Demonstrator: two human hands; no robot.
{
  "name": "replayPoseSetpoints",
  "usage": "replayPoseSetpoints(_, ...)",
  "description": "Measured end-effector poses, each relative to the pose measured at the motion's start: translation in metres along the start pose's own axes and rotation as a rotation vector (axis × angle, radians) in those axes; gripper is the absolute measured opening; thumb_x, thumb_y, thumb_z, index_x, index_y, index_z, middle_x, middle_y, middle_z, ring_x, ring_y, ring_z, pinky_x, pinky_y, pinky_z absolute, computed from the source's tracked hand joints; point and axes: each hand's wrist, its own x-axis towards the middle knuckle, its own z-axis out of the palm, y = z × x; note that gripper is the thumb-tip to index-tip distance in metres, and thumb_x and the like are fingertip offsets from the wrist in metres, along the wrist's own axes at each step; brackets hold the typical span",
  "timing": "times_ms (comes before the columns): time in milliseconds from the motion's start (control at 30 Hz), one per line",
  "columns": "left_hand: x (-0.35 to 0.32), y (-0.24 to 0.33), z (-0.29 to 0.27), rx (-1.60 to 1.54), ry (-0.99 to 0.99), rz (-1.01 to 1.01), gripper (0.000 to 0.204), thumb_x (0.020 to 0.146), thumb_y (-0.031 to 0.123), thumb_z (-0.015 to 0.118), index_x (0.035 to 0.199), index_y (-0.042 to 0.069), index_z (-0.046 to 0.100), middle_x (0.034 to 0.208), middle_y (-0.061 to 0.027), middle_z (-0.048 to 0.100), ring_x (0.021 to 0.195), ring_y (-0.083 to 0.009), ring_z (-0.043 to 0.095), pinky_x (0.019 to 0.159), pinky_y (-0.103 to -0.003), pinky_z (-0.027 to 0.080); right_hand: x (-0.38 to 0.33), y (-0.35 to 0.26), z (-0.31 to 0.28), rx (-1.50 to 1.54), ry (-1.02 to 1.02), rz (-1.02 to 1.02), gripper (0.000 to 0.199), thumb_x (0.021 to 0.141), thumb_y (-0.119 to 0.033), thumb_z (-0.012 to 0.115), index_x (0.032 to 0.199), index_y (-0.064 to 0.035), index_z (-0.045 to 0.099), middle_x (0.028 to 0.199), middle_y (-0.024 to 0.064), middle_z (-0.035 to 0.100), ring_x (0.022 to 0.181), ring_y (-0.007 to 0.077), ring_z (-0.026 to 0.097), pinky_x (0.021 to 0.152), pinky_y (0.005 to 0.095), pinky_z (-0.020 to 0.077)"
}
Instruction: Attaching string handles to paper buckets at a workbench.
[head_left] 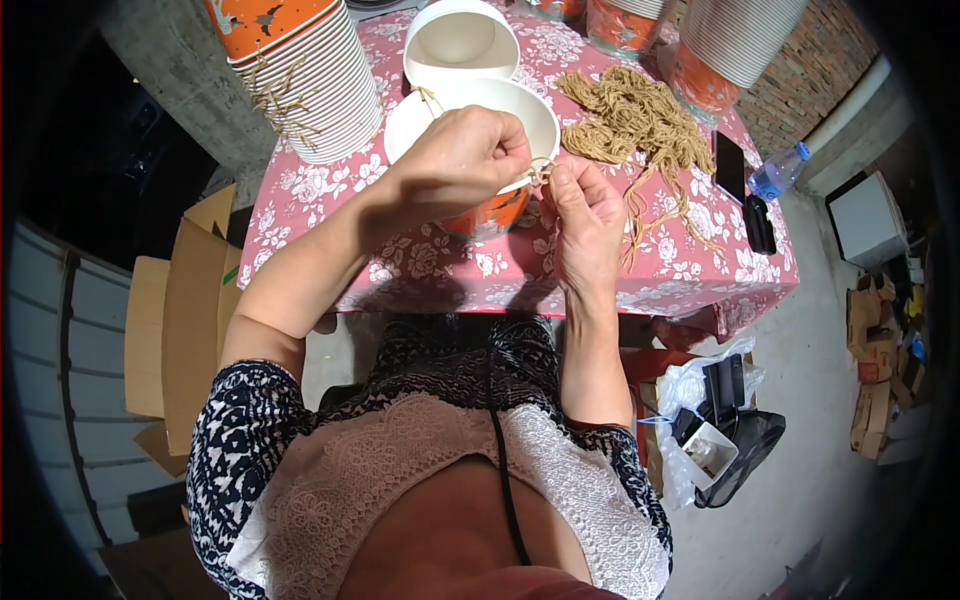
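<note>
A paper bucket (pixel 487 217), orange outside and white inside, stands on the table in front of me. A piece of tan twine (pixel 427 97) shows at its far left rim. My left hand (pixel 470 150) reaches over the bucket, its fingers pinched on the twine at the near right rim. Against the same spot, my right hand (pixel 590 205) is closed, thumb and forefinger gripping a small loop of twine. The fingers hide part of the loop and the rim. Just right of the bucket lies a loose heap of tan twine (pixel 640 120), with strands trailing toward the table's front.
A tall stack of buckets (pixel 315 85) with twine ends stands at left. Behind the bucket is a white bowl-shaped container (pixel 462 45). More stacked buckets (pixel 740 50) are at far right. A phone (pixel 729 165), a black case (pixel 759 225) and a water bottle (pixel 778 172) line the table's right edge.
</note>
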Motion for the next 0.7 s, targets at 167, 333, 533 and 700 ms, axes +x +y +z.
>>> replayPoseSetpoints(167, 0.000, 0.002, 0.003, -0.011, 0.034, -0.033, 0.015, 0.085, 0.009, 0.062, 0.084, -0.006, 0.065, 0.073, -0.0036, 0.063, 0.070, -0.0073, 0.055, 0.063, -0.026, 0.047, -0.001, 0.000, -0.002, 0.021, -0.048, 0.011, 0.011, 0.098, -0.010, 0.060, 0.096, 0.0008, 0.064, 0.086, -0.0030, 0.062, 0.076, 0.0026, 0.052, 0.069, 0.0179, 0.0421)
replayPoseSetpoints(333, -0.001, 0.004, 0.008, -0.014, 0.059, -0.031, 0.014, 0.084, 0.009, 0.063, 0.083, -0.005, 0.065, 0.073, -0.0035, 0.063, 0.068, -0.0068, 0.055, 0.061, -0.025, 0.047, -0.001, 0.003, -0.002, 0.015, -0.049, 0.005, 0.011, 0.098, -0.009, 0.060, 0.096, 0.0009, 0.064, 0.084, -0.0033, 0.061, 0.075, 0.0026, 0.051, 0.068, 0.0181, 0.0418)
replayPoseSetpoints(533, -0.003, 0.005, 0.009, -0.028, 0.099, -0.020, 0.012, 0.085, 0.007, 0.062, 0.084, -0.005, 0.064, 0.071, -0.0027, 0.063, 0.067, -0.0057, 0.055, 0.058, -0.024, 0.046, -0.002, 0.001, 0.005, 0.034, -0.014, 0.028, 0.011, 0.097, -0.009, 0.060, 0.095, 0.0009, 0.064, 0.084, -0.0026, 0.061, 0.075, 0.0028, 0.052, 0.068, 0.0183, 0.0429)
replayPoseSetpoints(700, -0.005, 0.009, 0.010, -0.085, 0.077, -0.044, 0.011, 0.087, 0.005, 0.061, 0.085, -0.005, 0.064, 0.071, -0.0026, 0.062, 0.061, -0.0051, 0.056, 0.052, -0.023, 0.045, -0.003, 0.002, 0.009, 0.003, 0.043, -0.008, 0.014, 0.095, -0.017, 0.066, 0.091, -0.0044, 0.066, 0.071, -0.0058, 0.058, 0.057, 0.0010, 0.045, 0.052, 0.0171, 0.0326)
